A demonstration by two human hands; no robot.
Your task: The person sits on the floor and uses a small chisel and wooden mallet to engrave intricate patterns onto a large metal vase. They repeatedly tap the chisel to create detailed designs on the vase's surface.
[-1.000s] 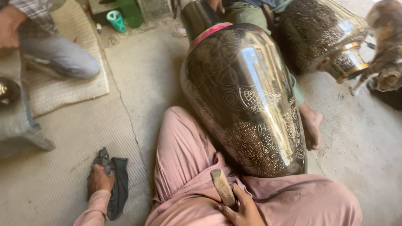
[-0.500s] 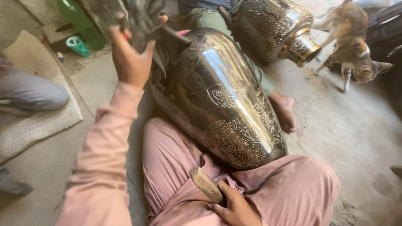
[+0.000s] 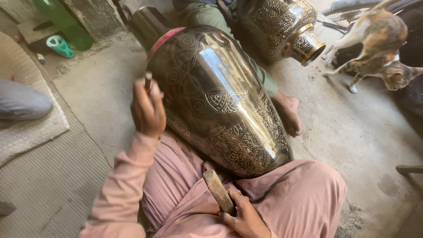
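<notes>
A big dark metal vase with fine engraved patterns lies tilted across my lap, its base toward me and a pink band near its neck. My left hand is raised beside the vase's left flank, closed around a thin dark rod-like tool that sticks up from the fist. My right hand rests low on my pink trousers, gripping a wooden handle that points up toward the vase's base. The handle's head is hidden.
A second engraved vase lies at the top, by another person's green-trousered leg and bare foot. A cat stands at the upper right. A grey-clad knee rests on a woven mat. A green bottle stands at the upper left.
My left hand rose from a dark cloth on the floor, swung the cloth over the vase, and now holds a thin tool by the vase's side. The right hand stayed put.
</notes>
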